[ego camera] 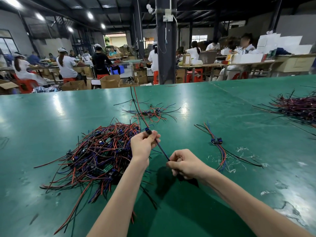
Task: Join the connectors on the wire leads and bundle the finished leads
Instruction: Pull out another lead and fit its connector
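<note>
Now you hold one wire lead (161, 148) stretched straight between both hands, just above the green desk (213, 207).
Your left hand (143, 143) pinches the connector (148, 131) at the lead's far end, and your right hand (185, 165) curls tight around the near end. The big tangle of leads (100, 151) lies just left of your left hand, and a few joined leads (218, 142) lie to your right.

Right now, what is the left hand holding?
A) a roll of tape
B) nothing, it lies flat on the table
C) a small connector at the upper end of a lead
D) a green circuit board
C: the left hand pinches the small connector at its fingertips, while the right hand pinches the same lead lower down.
</note>
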A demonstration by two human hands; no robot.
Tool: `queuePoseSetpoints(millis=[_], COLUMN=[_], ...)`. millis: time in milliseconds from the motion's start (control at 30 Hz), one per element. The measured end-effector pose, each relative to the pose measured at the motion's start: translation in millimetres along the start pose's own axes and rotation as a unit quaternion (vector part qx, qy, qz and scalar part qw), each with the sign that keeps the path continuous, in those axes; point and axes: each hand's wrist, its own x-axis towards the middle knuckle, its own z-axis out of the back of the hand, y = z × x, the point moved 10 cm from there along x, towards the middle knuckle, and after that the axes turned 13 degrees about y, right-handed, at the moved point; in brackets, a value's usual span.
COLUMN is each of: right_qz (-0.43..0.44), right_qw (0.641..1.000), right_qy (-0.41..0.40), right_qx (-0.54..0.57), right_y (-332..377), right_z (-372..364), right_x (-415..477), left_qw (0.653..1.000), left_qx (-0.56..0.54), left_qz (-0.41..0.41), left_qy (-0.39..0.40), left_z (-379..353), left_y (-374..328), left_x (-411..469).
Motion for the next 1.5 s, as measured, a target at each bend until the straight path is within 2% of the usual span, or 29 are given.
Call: queuePoseSetpoints(millis=[167,267,400,667,800,933,1233,1333,1400,1500], right_qz=[0.001,-0.015,-0.022,0.021,-0.002,-0.019,0.000,0.009,0.003,0.013], right_qw=[0.999,0.999,1.000,0.999,0.999,0.999,0.995,0.990,0.990,0.995], right_qy=[0.032,0.024,0.007,0.034,0.027,0.005,0.101,0.129,0.111,0.013], right_qx=[-0.014,-0.037,0.000,0.012,-0.033,-0.030,-0.026,-0.056,-0.085,-0.101], right_y=[1.1,-1.2,-5.2,8.3,6.7,1.3,8.6,14.9,16.7,19.1], right_z=[-2.4,0.8,5.0,0.3,3.6,7.8,-10.2,-9.3,-1.6,21.7], right_x=[0.6,1.3,1.5,-2.0,-1.3,-0.7,-4.5,-8.6,-9.8,-8.4], left_qw=[1.000,1.000,0.999,0.997,0.997,0.996,0.996,0.997,0.999,0.999], left_qx=[-0.002,-0.008,-0.002,-0.005,0.021,0.028,0.041,0.034,0.009,-0.026], left_qz=[-0.011,-0.010,-0.020,-0.040,-0.051,-0.054,-0.055,-0.043,-0.026,0.010], left_qy=[-0.027,-0.025,-0.028,-0.058,-0.059,-0.059,-0.058,-0.047,-0.032,0.022], left_z=[7.3,5.4,4.8,14.7,14.7,13.2,14.9,12.6,8.4,-8.3], left_y=[-4.2,-3.6,-6.2,-12.2,-12.7,-10.1,-13.7,-12.5,-9.6,-1.2], left_x=[-1.3,-2.3,-2.7,-2.0,-0.7,-0.9,-1.0,-1.4,-1.7,-3.1])
